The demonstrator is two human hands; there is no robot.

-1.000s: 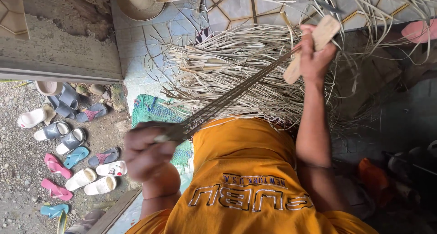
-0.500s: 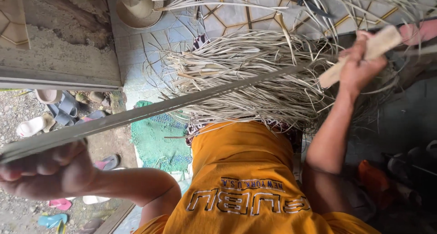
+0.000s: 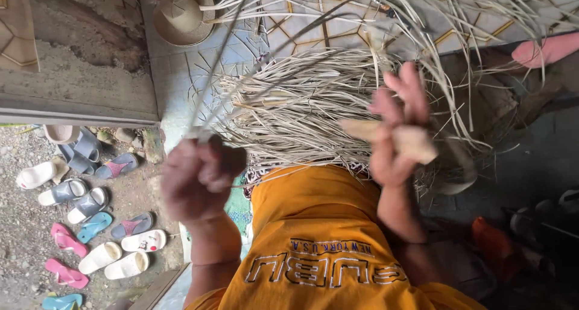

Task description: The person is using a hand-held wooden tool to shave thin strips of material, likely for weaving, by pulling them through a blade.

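My left hand (image 3: 199,180) is closed around the lower end of a long thin grey strip (image 3: 218,56), which rises steeply toward the top of the view. My right hand (image 3: 395,129) grips a pale wooden tool (image 3: 416,142), held just above my lap and blurred by motion. Between and beyond both hands lies a big pile of dried pale fibre strips (image 3: 301,111), spread over the patterned tiled floor (image 3: 301,20). My orange shirt (image 3: 319,237) fills the lower middle of the view.
A straw hat (image 3: 178,14) lies on the tiles at the upper left. Several sandals and slippers (image 3: 90,225) are scattered on the gravel at the lower left, below a concrete ledge (image 3: 72,99). A pink object (image 3: 546,47) sits at the upper right, and a red-orange one (image 3: 494,243) at the lower right.
My left hand has come in from the far left toward the middle, swinging the strip from nearly level to steep. My right hand has moved left and down with the wooden tool.
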